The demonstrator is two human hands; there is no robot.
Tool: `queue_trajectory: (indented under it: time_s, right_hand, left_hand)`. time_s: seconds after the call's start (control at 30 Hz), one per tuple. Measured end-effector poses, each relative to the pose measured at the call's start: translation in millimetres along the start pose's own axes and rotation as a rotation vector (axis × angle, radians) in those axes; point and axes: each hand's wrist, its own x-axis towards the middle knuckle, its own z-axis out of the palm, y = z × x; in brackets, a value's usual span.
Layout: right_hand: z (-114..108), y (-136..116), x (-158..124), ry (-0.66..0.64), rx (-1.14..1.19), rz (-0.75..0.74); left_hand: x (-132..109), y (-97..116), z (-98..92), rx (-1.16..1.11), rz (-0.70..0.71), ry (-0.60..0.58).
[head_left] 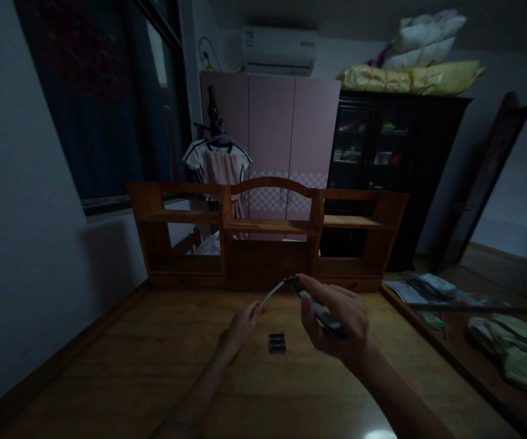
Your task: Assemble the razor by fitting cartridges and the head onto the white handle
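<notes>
My right hand (pixel 336 320) is closed round a dark slim device (pixel 320 311) held above the wooden desk (pixel 153 366). My left hand (pixel 242 326) pinches a thin white strip (pixel 273 292) whose far end meets the device's tip. Two small dark blocks (pixel 276 342) lie side by side on the desk between and just below the hands. The room is dim, so fine detail of the device is hard to make out.
A wooden shelf unit (pixel 267 228) stands at the desk's back edge. A wall and window lie to the left. Papers (pixel 423 289) and folded cloth (pixel 514 353) sit on a surface at the right. Pink wardrobe, dark cabinet and hanging clothes stand behind.
</notes>
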Motion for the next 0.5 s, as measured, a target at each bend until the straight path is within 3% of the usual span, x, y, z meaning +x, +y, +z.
queue_trajectory:
  time_s: [0.13, 0.23, 0.33, 0.5]
  right_hand:
    - [82, 56, -47, -0.151, -0.085, -0.083]
    - [124, 84, -97, -0.195, -0.094, -0.023]
    - [139, 98, -125, -0.206, -0.067, 0.088]
    - [133, 103, -128, -0.171, 0.038, 0.259]
  left_hand:
    - [1, -1, 2.3, 0.014, -0.012, 0.004]
    - [2, -10, 6.1, 0.048, -0.017, 0.010]
    - [4, -22, 9.7, 0.085, -0.015, 0.009]
    - [6, -32, 12.4, 0.093, 0.020, 0.016]
